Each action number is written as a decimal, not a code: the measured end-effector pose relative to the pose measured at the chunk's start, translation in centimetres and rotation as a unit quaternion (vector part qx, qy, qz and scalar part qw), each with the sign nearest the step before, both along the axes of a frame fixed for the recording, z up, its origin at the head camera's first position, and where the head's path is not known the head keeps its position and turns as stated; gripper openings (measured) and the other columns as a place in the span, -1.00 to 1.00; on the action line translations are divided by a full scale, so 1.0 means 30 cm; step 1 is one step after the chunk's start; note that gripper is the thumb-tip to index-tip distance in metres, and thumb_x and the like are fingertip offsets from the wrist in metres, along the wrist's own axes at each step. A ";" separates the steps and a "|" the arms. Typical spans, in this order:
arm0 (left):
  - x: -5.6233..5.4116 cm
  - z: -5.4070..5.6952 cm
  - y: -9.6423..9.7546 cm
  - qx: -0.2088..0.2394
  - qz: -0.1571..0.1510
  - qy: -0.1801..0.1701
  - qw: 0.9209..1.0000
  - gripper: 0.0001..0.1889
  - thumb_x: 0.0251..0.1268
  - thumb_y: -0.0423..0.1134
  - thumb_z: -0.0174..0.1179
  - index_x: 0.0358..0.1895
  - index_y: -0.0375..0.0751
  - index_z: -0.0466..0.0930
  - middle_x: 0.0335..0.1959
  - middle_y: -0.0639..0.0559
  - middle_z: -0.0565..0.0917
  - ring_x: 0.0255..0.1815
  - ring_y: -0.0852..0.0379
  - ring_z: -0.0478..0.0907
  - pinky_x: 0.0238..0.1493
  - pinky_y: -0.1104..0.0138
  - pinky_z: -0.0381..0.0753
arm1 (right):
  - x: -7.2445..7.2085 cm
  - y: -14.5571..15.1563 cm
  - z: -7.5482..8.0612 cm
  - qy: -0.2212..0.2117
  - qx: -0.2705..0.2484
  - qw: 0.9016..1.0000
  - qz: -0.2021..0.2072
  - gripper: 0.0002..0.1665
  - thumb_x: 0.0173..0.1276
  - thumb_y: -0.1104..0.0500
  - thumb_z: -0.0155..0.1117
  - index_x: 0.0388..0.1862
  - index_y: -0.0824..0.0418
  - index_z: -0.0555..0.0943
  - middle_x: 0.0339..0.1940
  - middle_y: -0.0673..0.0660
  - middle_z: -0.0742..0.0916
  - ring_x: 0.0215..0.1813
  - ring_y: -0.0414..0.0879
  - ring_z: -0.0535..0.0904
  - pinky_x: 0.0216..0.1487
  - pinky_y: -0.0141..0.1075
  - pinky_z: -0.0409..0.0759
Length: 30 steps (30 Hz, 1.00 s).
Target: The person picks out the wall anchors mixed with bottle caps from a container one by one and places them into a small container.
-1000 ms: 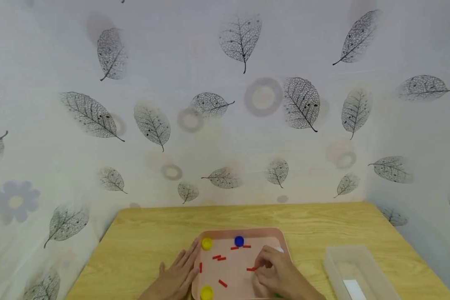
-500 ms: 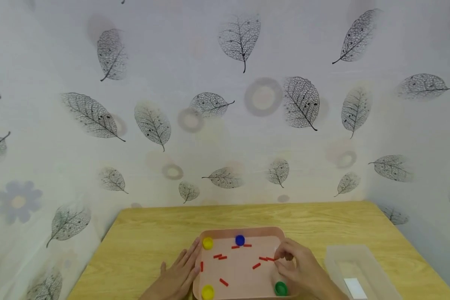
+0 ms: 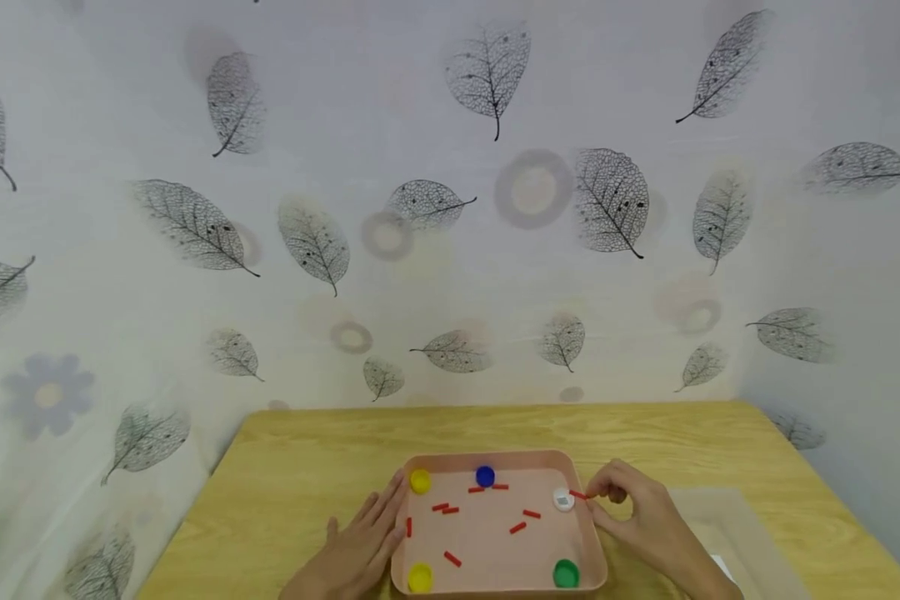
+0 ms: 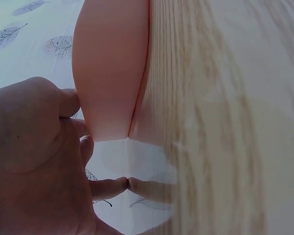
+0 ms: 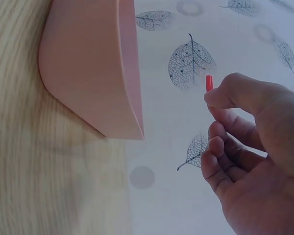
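A pink tray (image 3: 487,542) lies on the table with several short red sticks (image 3: 452,559) spread over its floor. My right hand (image 3: 633,510) pinches one red stick (image 3: 578,495) between thumb and index finger, over the tray's right rim near the white cap (image 3: 563,500). In the right wrist view the tip of that stick (image 5: 209,83) sticks out past the fingertips. My left hand (image 3: 358,537) rests along the tray's left side, fingers extended. The left wrist view shows its fingers against the outer wall (image 4: 110,63).
Two yellow caps (image 3: 420,481) sit in the tray's left corners, a blue cap (image 3: 485,476) at its back and a green cap (image 3: 566,573) at the front right. A translucent box (image 3: 757,533) stands right of the tray, partly behind my right forearm. A leaf-patterned wall (image 3: 450,250) rises behind.
My right hand has moved right from above the tray's middle to its right rim, carrying a red stick. The white and green caps now show fully. My left hand has stayed at the tray.
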<state>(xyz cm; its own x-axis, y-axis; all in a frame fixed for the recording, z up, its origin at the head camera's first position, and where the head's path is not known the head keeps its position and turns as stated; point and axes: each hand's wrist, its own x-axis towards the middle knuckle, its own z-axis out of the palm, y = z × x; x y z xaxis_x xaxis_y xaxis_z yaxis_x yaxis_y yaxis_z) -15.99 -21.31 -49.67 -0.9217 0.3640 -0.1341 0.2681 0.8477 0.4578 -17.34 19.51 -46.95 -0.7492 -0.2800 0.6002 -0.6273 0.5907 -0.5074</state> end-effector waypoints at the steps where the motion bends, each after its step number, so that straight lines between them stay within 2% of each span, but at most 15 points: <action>1: -0.002 0.000 0.004 0.000 -0.003 0.003 1.000 -0.31 0.67 0.25 -0.40 0.71 0.12 -0.17 0.71 0.19 -0.14 0.61 -0.26 0.09 0.08 -0.73 -0.14 | 0.003 0.010 0.004 0.000 0.002 1.000 -0.011 -0.50 -0.03 0.51 0.57 -0.34 -0.05 0.63 -0.37 -0.24 0.57 -0.38 -0.34 0.42 -0.39 -0.44 0.48; 6: -0.006 0.003 0.014 -0.001 -0.014 0.013 1.000 -0.32 0.68 0.24 -0.40 0.71 0.10 -0.16 0.71 0.20 -0.15 0.61 -0.25 0.10 0.11 -0.71 -0.12 | 0.026 0.058 0.014 -0.001 0.001 0.998 -0.059 -0.46 -0.04 0.50 0.58 -0.36 -0.11 0.61 -0.38 -0.28 0.55 -0.39 -0.33 0.43 -0.40 -0.46 0.47; 11: 0.000 0.003 0.006 -0.007 -0.002 0.010 1.000 -0.32 0.68 0.24 -0.39 0.71 0.11 -0.14 0.71 0.20 -0.14 0.61 -0.23 0.09 0.09 -0.72 -0.13 | 0.053 0.101 0.010 -0.006 0.006 0.997 -0.078 -0.47 -0.03 0.48 0.61 -0.36 -0.11 0.62 -0.38 -0.28 0.57 -0.40 -0.35 0.43 -0.39 -0.49 0.46; 17: -0.001 -0.007 0.000 -0.005 0.005 0.000 1.000 -0.30 0.66 0.27 -0.39 0.71 0.11 -0.14 0.71 0.17 -0.11 0.62 -0.25 0.07 0.09 -0.72 -0.15 | 0.086 0.171 0.004 0.000 -0.001 0.997 -0.077 -0.45 -0.08 0.55 0.57 -0.34 -0.05 0.63 -0.37 -0.19 0.61 -0.40 -0.35 0.43 -0.37 -0.57 0.39; 21: -0.003 -0.009 0.001 0.000 0.006 -0.003 1.000 -0.30 0.66 0.28 -0.39 0.71 0.12 -0.15 0.71 0.17 -0.12 0.62 -0.30 0.05 0.10 -0.72 -0.16 | 0.099 0.212 0.002 -0.001 0.002 0.997 -0.078 -0.44 -0.08 0.57 0.57 -0.33 -0.04 0.62 -0.38 -0.23 0.59 -0.40 -0.34 0.42 -0.38 -0.55 0.37; 30: -0.002 -0.012 0.000 0.004 0.013 -0.005 1.000 -0.30 0.66 0.28 -0.39 0.71 0.14 -0.14 0.71 0.17 -0.11 0.60 -0.34 0.06 0.10 -0.72 -0.16 | 0.116 0.290 -0.018 -0.046 0.015 0.991 -0.129 -0.51 0.01 0.50 0.56 -0.33 -0.05 0.63 -0.40 -0.24 0.57 -0.40 -0.31 0.39 -0.39 -0.49 0.37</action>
